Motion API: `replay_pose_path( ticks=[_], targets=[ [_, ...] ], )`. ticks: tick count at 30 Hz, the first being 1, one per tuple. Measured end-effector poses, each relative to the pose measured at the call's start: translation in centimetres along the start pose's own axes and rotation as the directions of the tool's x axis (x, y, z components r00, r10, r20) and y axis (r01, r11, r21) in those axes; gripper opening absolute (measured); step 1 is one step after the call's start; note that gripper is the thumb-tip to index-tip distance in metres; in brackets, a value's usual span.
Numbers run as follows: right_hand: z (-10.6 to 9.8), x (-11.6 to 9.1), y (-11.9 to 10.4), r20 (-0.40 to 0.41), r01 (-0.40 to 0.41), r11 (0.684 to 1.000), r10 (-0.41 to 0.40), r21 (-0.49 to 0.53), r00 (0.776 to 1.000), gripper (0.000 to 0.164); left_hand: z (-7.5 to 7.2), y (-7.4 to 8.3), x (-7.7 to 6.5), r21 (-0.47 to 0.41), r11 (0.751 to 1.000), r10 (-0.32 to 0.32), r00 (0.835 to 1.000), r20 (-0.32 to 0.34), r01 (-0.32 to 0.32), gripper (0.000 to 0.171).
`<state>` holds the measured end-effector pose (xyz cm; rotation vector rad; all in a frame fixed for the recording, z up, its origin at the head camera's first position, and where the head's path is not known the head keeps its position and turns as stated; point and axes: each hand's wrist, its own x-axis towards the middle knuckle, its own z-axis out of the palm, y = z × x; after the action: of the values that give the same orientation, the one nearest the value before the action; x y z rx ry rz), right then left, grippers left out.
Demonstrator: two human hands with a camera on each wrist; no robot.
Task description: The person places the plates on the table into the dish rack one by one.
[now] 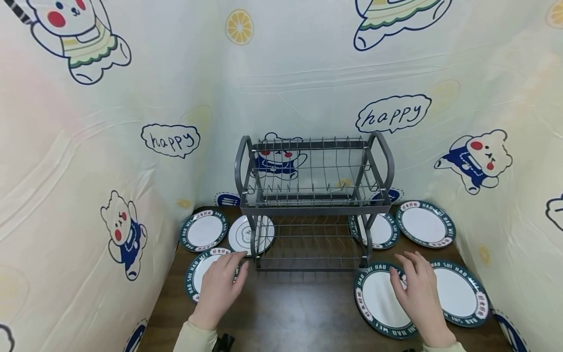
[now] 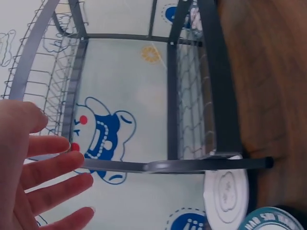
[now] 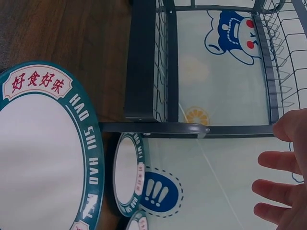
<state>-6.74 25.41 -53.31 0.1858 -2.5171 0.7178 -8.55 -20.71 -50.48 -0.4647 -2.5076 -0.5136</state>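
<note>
My left hand (image 1: 222, 288) hovers over a green-rimmed plate (image 1: 196, 278) at the front left, fingers relaxed and holding nothing. My right hand (image 1: 415, 293) is over the front-right plates, overlapping one green-rimmed plate (image 1: 380, 303) and near another plate (image 1: 459, 296); its fingers are spread and hold nothing. Between and beyond the hands stands a grey two-tier wire dish rack (image 1: 314, 210), with no plates in its tiers. In the left wrist view the left fingers (image 2: 57, 163) are apart beside the rack frame. The right fingers (image 3: 276, 191) show likewise in the right wrist view.
Back left are a green-rimmed plate (image 1: 204, 231) and a plate lying face down (image 1: 241, 235) partly behind the rack's leg. Two more plates, one partly behind the rack (image 1: 381, 231) and one beside it (image 1: 425, 224), lie back right. A printed cloth (image 1: 281, 63) surrounds the brown table (image 1: 303, 305).
</note>
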Motion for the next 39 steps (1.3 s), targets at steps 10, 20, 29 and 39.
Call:
replay_pose_path(
  ticks=[10,20,29,39],
  targets=[
    [0.0,0.1,0.2,0.022,-0.001,1.0,0.0,0.015,1.0,0.038,-2.1,-1.5,4.0,-0.012,0.998,0.052,0.986,-0.157,-0.054,0.018],
    [0.0,-0.2,0.1,0.05,-0.025,1.0,0.025,-0.001,0.998,0.037,-3.7,-2.7,8.9,-0.051,0.998,-0.033,0.973,-0.227,0.022,0.019],
    [0.0,-0.3,0.0,0.122,-0.052,0.998,0.054,-0.017,0.991,0.037,-4.8,-2.2,12.7,-0.068,0.995,-0.08,0.976,-0.202,0.067,0.019],
    [0.2,-0.4,-0.2,0.134,-0.064,0.998,0.067,-0.028,0.989,0.033,-5.6,-1.2,16.2,-0.07,0.985,-0.169,0.975,-0.146,0.16,0.028]
  ],
)
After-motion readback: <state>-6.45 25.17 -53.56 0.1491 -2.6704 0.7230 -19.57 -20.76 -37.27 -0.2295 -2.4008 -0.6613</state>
